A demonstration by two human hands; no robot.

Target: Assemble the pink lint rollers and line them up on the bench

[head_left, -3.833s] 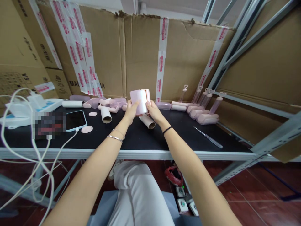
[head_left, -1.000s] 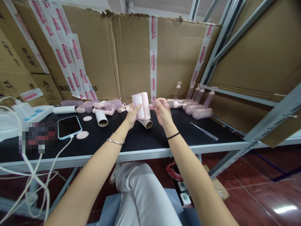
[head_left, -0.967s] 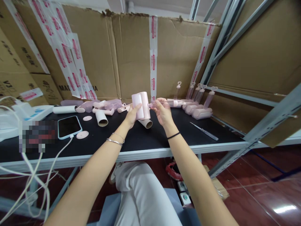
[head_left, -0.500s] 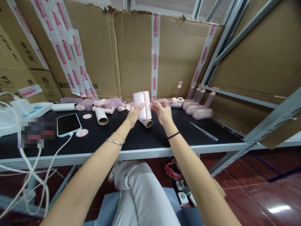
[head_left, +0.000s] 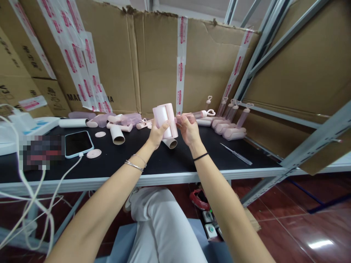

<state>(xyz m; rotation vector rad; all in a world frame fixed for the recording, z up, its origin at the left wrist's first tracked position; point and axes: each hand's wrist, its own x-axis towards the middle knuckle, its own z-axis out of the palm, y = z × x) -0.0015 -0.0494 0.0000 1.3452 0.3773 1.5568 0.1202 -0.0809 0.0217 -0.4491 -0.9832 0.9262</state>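
My left hand (head_left: 157, 135) is closed around the pale pink, white-papered head of a lint roller (head_left: 162, 116), held upright above the table. In my right hand (head_left: 189, 129) is a clear pink handle (head_left: 199, 115) with a heart-shaped loop at its far end. The handle's inner end lies at the roller's right side; my fingers hide whether it is fitted in. Just under the roller head, a white paper roll (head_left: 171, 143) rests on the black table (head_left: 153, 162).
Another paper roll (head_left: 118, 136), pink roller parts and round pink caps (head_left: 94, 153) lie to the left, near a phone (head_left: 79, 144) on a cable. At right stand several rollers with handles (head_left: 234, 133) and a screwdriver (head_left: 236, 153). Cardboard (head_left: 156, 54) walls the back.
The roller head has tilted slightly and shifted a little left and up. My right fingers have moved on the handle, which remains beside the head. The view has shifted slightly.
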